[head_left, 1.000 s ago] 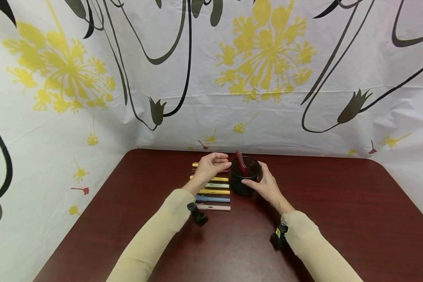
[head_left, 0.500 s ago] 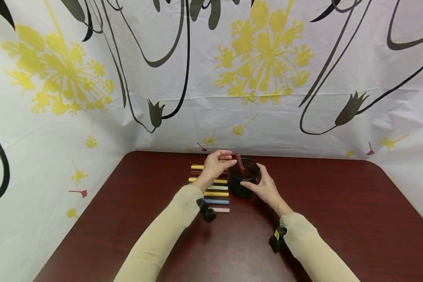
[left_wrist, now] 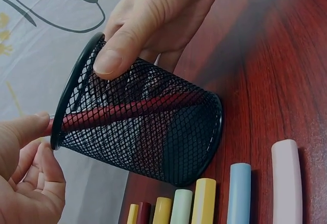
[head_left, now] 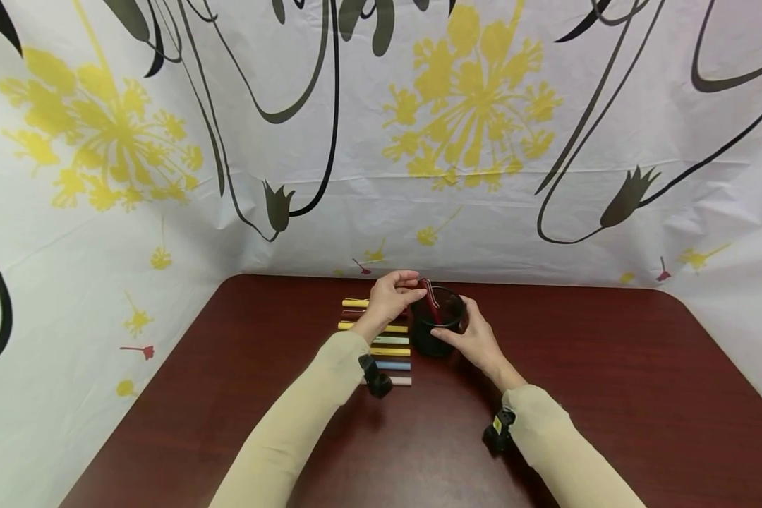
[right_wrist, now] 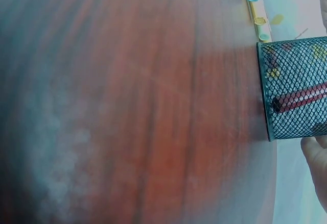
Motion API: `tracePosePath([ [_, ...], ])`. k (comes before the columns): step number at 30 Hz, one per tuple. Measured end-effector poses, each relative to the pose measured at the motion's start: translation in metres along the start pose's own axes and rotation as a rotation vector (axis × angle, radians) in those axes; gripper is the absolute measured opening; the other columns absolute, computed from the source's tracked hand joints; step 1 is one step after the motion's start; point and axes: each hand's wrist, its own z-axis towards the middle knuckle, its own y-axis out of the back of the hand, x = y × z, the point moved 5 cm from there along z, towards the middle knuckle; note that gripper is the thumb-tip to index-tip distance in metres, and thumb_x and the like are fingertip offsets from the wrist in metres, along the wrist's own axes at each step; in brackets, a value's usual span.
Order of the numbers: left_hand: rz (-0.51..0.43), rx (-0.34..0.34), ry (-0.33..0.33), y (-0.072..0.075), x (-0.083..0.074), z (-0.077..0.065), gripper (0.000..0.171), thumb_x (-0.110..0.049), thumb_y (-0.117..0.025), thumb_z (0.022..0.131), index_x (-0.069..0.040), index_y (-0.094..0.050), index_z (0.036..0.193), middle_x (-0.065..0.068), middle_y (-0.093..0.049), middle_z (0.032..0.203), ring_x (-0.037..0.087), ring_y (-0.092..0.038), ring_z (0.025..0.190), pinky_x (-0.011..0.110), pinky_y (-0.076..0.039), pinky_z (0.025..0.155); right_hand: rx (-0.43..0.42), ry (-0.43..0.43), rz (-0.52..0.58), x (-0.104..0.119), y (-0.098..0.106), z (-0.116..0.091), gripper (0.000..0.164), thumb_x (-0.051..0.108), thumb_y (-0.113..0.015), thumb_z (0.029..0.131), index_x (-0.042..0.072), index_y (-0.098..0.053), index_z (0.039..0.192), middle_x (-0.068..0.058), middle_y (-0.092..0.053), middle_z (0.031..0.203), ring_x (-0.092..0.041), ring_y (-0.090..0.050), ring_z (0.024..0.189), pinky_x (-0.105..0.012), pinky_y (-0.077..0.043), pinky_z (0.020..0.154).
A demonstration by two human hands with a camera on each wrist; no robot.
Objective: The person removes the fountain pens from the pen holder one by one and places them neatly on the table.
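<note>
A black mesh pen holder (left_wrist: 138,147) stands upright on the table, with a dark red pen (head_left: 432,300) leaning inside it. My right hand (head_left: 479,339) grips the holder from its right side, the thumb lying against the mesh near the rim in the left wrist view. At the rim, my left hand (head_left: 387,300) pinches the top end of the red pen between thumb and fingers. Through the mesh, in the right wrist view, the pen's lower end (right_wrist: 278,104) shows near the holder's bottom.
Left of the holder lie several pens in a row, among them a pink pen (left_wrist: 287,178), a blue pen (left_wrist: 239,191) and a pale green pen (left_wrist: 182,203). The left forearm partly covers them. A patterned white cloth (head_left: 368,233) hangs behind the brown table (head_left: 584,353).
My left hand has moved right to the holder's rim and taken the top of the red pen. The right hand keeps its grip on the holder.
</note>
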Motion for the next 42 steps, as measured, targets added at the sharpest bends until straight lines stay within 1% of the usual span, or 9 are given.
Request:
tracePosePath([
  [7, 0.017, -0.013, -0.005, -0.0029, 0.0006, 0.0034, 0.036, -0.017, -0.072, 0.084, -0.014, -0.064, 0.119, 0.007, -0.064, 0.116, 0.021, -0.062, 0.099, 0.029, -0.054, 0.079, 0.003, -0.003, 0.005, -0.0008, 0.0001, 0.0005, 0.074, 0.006, -0.073, 0.081, -0.005, -0.028, 0.140, -0.028, -0.042, 0.136, -0.042, -0.043, 0.125, -0.054, -0.037, 0.101],
  [10, 0.027, -0.020, -0.009, -0.0038, 0.0010, 0.0047, 0.035, -0.017, -0.073, 0.084, -0.015, -0.065, 0.118, 0.006, -0.064, 0.116, 0.020, -0.062, 0.098, 0.029, -0.054, 0.079, 0.002, -0.005, 0.010, -0.0015, 0.0002, 0.0009, 0.074, 0.005, -0.073, 0.081, -0.006, -0.028, 0.139, -0.029, -0.042, 0.136, -0.043, -0.043, 0.125, -0.054, -0.037, 0.102],
  [19, 0.077, -0.028, -0.030, -0.0063, -0.0005, 0.0059, 0.034, -0.017, -0.072, 0.084, -0.013, -0.066, 0.117, 0.007, -0.066, 0.113, 0.021, -0.063, 0.097, 0.029, -0.054, 0.078, 0.000, -0.008, 0.009, -0.0014, -0.0001, 0.0010, 0.073, 0.004, -0.072, 0.082, -0.007, -0.028, 0.139, -0.030, -0.041, 0.136, -0.043, -0.042, 0.125, -0.053, -0.037, 0.102],
  [27, 0.111, -0.039, -0.065, -0.0067, -0.0004, 0.0068, 0.031, -0.017, -0.072, 0.084, -0.012, -0.067, 0.115, 0.007, -0.067, 0.108, 0.018, -0.064, 0.091, 0.025, -0.053, 0.071, 0.003, -0.002, 0.024, -0.0011, -0.0001, 0.0003, 0.074, 0.006, -0.073, 0.081, -0.006, -0.028, 0.139, -0.029, -0.042, 0.136, -0.042, -0.043, 0.125, -0.053, -0.037, 0.101],
  [31, 0.121, -0.048, -0.079, -0.0063, -0.0019, 0.0054, 0.030, -0.017, -0.071, 0.085, -0.010, -0.067, 0.114, 0.006, -0.068, 0.105, 0.019, -0.064, 0.091, 0.025, -0.053, 0.069, 0.002, 0.005, 0.018, -0.0005, -0.0002, -0.0001, 0.074, 0.006, -0.073, 0.081, -0.006, -0.029, 0.139, -0.029, -0.043, 0.135, -0.042, -0.044, 0.124, -0.053, -0.038, 0.101],
  [42, 0.204, -0.069, -0.128, -0.0056, -0.0079, -0.0005, 0.024, -0.022, -0.071, 0.085, -0.014, -0.068, 0.108, 0.003, -0.070, 0.099, 0.015, -0.063, 0.085, 0.023, -0.053, 0.070, -0.004, 0.006, 0.004, -0.0002, 0.0003, -0.0005, 0.074, 0.008, -0.073, 0.081, -0.006, -0.029, 0.139, -0.028, -0.044, 0.134, -0.041, -0.045, 0.123, -0.053, -0.039, 0.100],
])
